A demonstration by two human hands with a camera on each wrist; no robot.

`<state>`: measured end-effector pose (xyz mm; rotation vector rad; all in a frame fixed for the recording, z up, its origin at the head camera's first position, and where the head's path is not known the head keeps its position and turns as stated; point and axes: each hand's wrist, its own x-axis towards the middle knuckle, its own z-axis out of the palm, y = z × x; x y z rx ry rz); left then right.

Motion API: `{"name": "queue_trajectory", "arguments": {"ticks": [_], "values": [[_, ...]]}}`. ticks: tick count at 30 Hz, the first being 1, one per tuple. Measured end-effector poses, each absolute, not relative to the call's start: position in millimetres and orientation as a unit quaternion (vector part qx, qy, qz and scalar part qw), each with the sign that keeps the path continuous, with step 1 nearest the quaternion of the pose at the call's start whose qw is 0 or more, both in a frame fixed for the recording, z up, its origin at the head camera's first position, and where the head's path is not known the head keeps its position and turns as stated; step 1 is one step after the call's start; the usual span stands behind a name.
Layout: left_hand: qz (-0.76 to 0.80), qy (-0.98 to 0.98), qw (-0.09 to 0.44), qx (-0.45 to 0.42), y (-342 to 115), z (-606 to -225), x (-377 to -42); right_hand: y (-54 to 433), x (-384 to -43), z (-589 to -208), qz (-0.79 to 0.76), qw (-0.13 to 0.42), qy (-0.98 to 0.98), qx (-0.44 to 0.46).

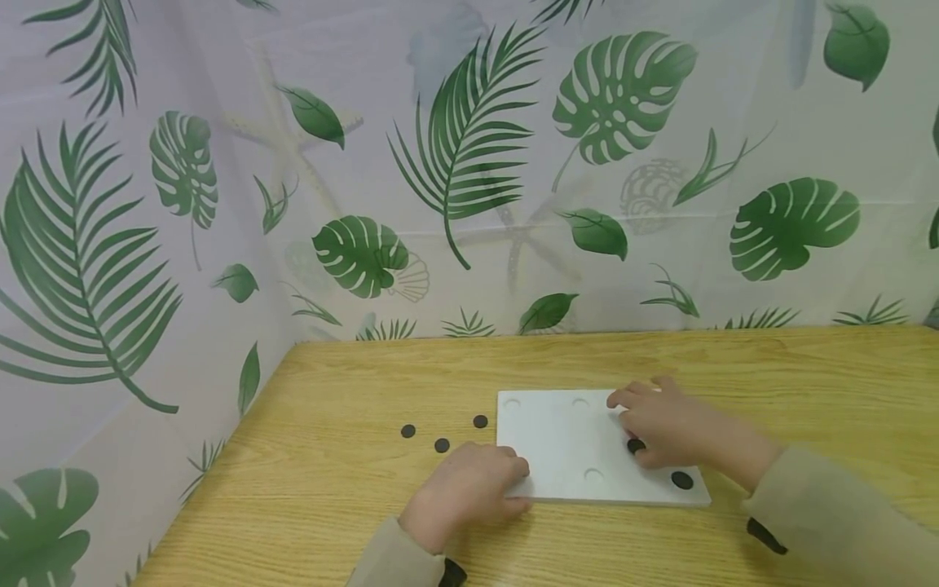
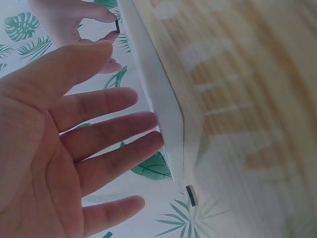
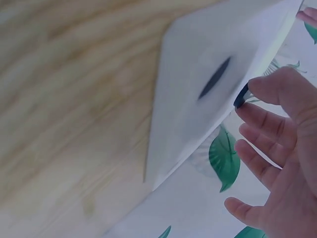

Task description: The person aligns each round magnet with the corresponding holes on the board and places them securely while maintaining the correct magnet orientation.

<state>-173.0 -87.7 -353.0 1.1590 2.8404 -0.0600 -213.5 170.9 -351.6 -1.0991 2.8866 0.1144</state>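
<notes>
On the table (image 1: 315, 522): 1 white board (image 1: 550, 440); left hand (image 1: 469, 487), fingers apart, at its left edge; right hand (image 1: 671, 425) pinches 1 black disc (image 1: 635, 446) over it; 2nd disc (image 1: 682, 480) lies at its near right corner; 3 loose discs (image 1: 442, 445) lie left.

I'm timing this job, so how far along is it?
Apparently early on. Done: one flat round black disc lies at the near right corner of the white rectangular board. In hand: the right hand pinches a second black disc. Remaining: three loose black discs on the wood-grained table, and three visibly unfilled round recesses; the hands may hide more.
</notes>
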Motion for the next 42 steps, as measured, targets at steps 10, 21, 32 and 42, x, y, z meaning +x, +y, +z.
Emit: {"name": "queue_trajectory", "arguments": {"ticks": [10, 21, 32, 42], "values": [[-0.028, 0.925, 0.032, 0.377, -86.7, -353.3, -172.6, 154.6, -207.0, -349.7, 0.032, 0.042, 0.926, -0.375], [-0.029, 0.924, 0.028, 0.38, -86.6, -354.1, -172.2, 136.8, -200.1, -350.0, 0.043, 0.036, 0.919, -0.389], [-0.013, 0.924, 0.048, 0.379, -87.3, -354.4, -174.7, 126.1, -193.5, -349.5, 0.02, 0.03, 0.91, -0.412], [-0.016, 0.924, 0.044, 0.379, -87.2, -352.7, -173.1, 124.1, -193.4, -351.5, 0.025, 0.034, 0.911, -0.411]]}}
